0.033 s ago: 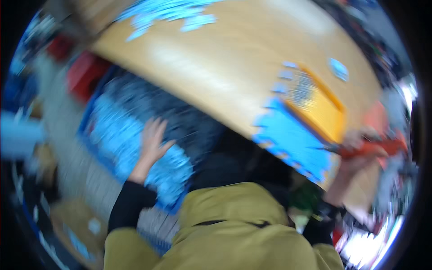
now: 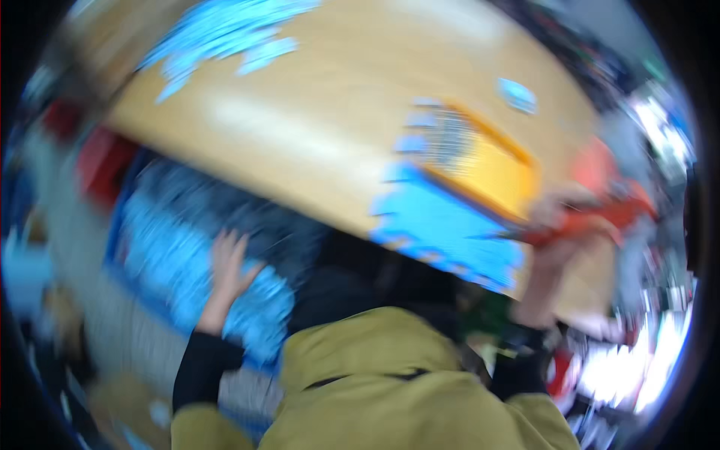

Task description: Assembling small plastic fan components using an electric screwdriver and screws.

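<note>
My left hand [image 2: 229, 262], fingers spread, is over a blue crate [image 2: 114, 251] lined with dark plastic; whether it touches the heap of light blue pieces [image 2: 169, 247] in there I cannot tell. My right hand [image 2: 551, 217] is closed around an orange-handled tool [image 2: 589, 223] with a thin dark pointed tip; blur hides its exact kind. Its tip points left, over a blue foam mat [image 2: 442, 225] with notched edges at the table's near edge. A yellow-orange tray [image 2: 499, 176] lies at the mat's far side, with small greyish metal-looking parts [image 2: 450, 139] in its left end.
Light blue strips [image 2: 225, 34] are spread at the far left of the wooden table [image 2: 315, 112]. A small light blue packet [image 2: 517, 95] lies beyond the tray. Red containers [image 2: 105, 165] stand left of the table, and a cardboard box [image 2: 127, 397] is at lower left.
The whole view has shifted, so the table, tray and crate sit farther left in the picture. My left hand stays spread over the crate, and my right hand keeps its hold on the tool.
</note>
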`<control>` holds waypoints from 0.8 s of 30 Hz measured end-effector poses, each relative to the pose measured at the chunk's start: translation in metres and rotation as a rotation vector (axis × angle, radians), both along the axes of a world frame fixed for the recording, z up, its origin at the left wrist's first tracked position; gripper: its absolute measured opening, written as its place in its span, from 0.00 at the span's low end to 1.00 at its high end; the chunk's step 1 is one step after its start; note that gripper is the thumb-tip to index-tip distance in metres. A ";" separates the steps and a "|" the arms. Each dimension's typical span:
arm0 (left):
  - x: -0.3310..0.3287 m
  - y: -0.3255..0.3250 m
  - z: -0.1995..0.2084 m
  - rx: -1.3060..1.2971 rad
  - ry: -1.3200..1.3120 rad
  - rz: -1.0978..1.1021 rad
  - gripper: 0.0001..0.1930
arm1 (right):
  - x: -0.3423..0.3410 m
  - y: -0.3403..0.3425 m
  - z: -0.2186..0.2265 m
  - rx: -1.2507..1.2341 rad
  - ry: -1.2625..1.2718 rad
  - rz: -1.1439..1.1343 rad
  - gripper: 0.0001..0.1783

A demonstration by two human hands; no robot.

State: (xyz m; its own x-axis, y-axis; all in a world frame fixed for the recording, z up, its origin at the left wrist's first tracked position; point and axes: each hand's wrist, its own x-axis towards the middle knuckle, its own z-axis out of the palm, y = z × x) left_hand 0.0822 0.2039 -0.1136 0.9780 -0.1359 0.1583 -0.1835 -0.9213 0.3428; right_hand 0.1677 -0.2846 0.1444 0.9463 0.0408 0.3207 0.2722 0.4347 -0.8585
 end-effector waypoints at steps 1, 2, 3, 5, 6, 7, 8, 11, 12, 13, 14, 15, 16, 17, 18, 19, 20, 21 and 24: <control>-0.021 0.007 -0.033 0.097 0.086 -0.051 0.43 | 0.003 0.026 -0.007 0.075 0.037 -0.024 0.33; -0.035 0.005 -0.035 0.146 0.271 -0.057 0.43 | 0.005 0.047 -0.013 0.168 0.068 -0.049 0.31; -0.049 0.008 -0.051 0.188 0.369 -0.039 0.37 | 0.007 0.064 0.000 0.148 -0.045 0.031 0.25; -0.054 0.022 -0.084 0.342 0.477 0.056 0.37 | 0.008 0.076 0.014 -0.069 -0.054 -0.089 0.32; -0.038 0.015 -0.088 0.337 0.455 0.022 0.38 | 0.005 0.069 0.016 -0.049 0.014 -0.066 0.32; -0.027 0.004 -0.081 0.331 0.443 0.001 0.39 | 0.000 0.059 0.024 -0.082 0.045 -0.084 0.31; -0.014 -0.004 -0.072 0.333 0.421 -0.037 0.39 | -0.004 0.051 0.030 -0.082 0.064 -0.126 0.31; 0.016 -0.024 -0.039 0.427 0.457 -0.054 0.39 | 0.000 0.029 0.035 -0.027 0.036 -0.168 0.30; 0.027 -0.030 -0.028 0.266 0.441 -0.139 0.37 | 0.000 0.023 0.035 -0.010 0.069 -0.197 0.25; 0.036 -0.035 -0.015 0.106 0.421 -0.222 0.35 | 0.002 0.016 0.036 0.010 0.101 -0.222 0.20; 0.046 -0.069 0.040 0.220 0.621 -0.251 0.24 | -0.006 0.003 0.043 0.009 0.138 -0.220 0.17; 0.051 -0.084 0.067 -0.137 0.433 -0.531 0.16 | -0.011 -0.012 0.041 -0.009 0.103 -0.253 0.17; 0.057 -0.131 0.145 -0.302 0.697 -0.470 0.12 | -0.013 -0.021 0.042 0.112 0.093 -0.243 0.21; 0.072 -0.164 0.198 -0.408 0.863 -0.553 0.07 | -0.015 -0.037 0.030 0.168 0.069 -0.218 0.25; 0.094 -0.182 0.222 -0.457 0.896 -0.738 0.05 | -0.019 -0.054 0.025 0.109 -0.012 -0.282 0.22; 0.107 -0.196 0.258 -0.493 0.814 -0.762 0.02 | -0.014 -0.056 0.030 0.074 -0.028 -0.271 0.22; 0.132 -0.219 0.276 -0.435 0.635 -0.846 0.03 | -0.012 -0.064 0.026 0.093 -0.077 -0.312 0.25; 0.160 -0.254 0.281 -0.460 0.389 -0.906 0.02 | -0.013 -0.075 0.025 0.072 -0.047 -0.363 0.29; 0.277 -0.360 0.279 -0.113 0.045 -0.950 0.13 | -0.003 -0.095 0.017 0.085 -0.073 -0.440 0.30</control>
State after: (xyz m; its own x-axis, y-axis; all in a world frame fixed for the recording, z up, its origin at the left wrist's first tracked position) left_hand 0.3596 -0.1562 0.1653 0.4729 -0.8617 0.1841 -0.8214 -0.3555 0.4459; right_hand 0.1644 -0.3800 0.1613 0.8425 -0.3899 0.3717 0.5052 0.3323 -0.7965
